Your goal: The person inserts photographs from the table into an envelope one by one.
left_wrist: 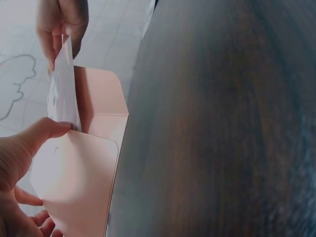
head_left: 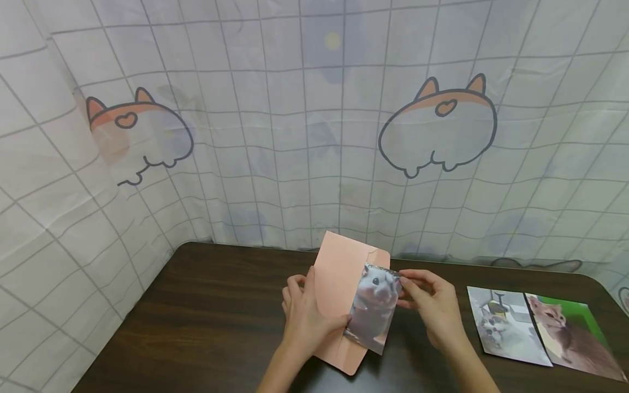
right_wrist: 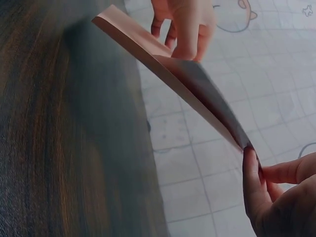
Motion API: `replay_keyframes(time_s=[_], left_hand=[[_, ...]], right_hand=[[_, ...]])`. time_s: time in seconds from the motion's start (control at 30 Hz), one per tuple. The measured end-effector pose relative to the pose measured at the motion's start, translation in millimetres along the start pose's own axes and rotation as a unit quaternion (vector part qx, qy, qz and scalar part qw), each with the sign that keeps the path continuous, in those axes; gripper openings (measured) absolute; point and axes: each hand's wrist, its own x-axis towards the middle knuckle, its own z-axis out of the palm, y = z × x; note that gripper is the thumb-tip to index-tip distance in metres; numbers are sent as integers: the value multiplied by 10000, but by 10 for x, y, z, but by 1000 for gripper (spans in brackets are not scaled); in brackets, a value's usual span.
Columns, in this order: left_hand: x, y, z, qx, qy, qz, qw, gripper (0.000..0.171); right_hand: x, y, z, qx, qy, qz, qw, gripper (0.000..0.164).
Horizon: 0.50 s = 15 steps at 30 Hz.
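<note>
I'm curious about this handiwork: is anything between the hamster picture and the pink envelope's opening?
Only the left hand's grip: its thumb lies by the hamster picture at the lip of the pink envelope. Nothing else visible intervenes.

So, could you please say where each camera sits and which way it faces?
Head: on the head, facing forward and down at the peach envelope and hamster photo; left hand, right hand, forearms show.
Left wrist: worn there, facing the envelope; left hand near, right hand beyond.
Right wrist: worn there, facing the photo; right hand near, left hand beyond.
Both wrist views share envelope, photo and tabletop.
</note>
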Motion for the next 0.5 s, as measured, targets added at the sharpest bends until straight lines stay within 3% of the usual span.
replay_keyframes(time_s=[0.2, 0.5], left_hand=[[-7, 17, -7, -3, -22, 61, 10000, 111], [-17, 40, -5, 367, 167, 143, 9991, 111]], right_hand=[[-41, -16, 35, 59, -11, -42, 10000, 29], [-101, -44, 116, -88, 153, -158, 9997, 25]])
